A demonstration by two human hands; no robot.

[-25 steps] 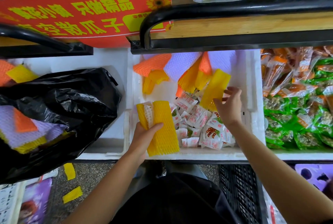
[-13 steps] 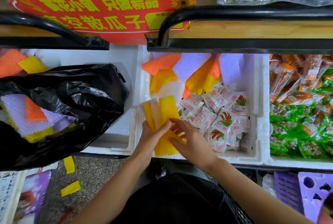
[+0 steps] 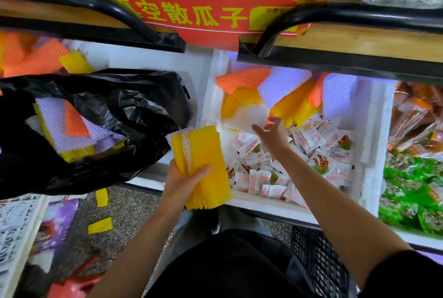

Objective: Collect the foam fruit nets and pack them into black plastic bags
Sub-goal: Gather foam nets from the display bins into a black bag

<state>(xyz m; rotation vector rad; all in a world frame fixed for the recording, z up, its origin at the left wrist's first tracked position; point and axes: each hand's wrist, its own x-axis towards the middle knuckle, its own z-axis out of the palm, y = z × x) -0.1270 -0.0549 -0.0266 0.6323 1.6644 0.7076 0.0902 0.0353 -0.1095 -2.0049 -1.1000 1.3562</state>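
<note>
While the black plastic bag (image 3: 134, 115) lies open at your far left, it holds purple, orange and yellow foam nets (image 3: 60, 125), and two yellow scraps (image 3: 100, 225) lie on the floor below it. Your left hand (image 3: 182, 185) grips a stack of yellow nets (image 3: 203, 166), thumb across the front, just beside the bag's mouth at the near-left corner of the white foam box (image 3: 374, 135). Your right hand (image 3: 273, 137) reaches into that box with fingers spread wide, holding nothing, above small white sachets (image 3: 311, 154). You cannot tell whether its fingertips touch anything. Just beyond them, loose nets (image 3: 282, 87) in orange, purple and yellow are piled against the back wall. Green snack packets (image 3: 412, 190) fill the bin at the far right.
</note>
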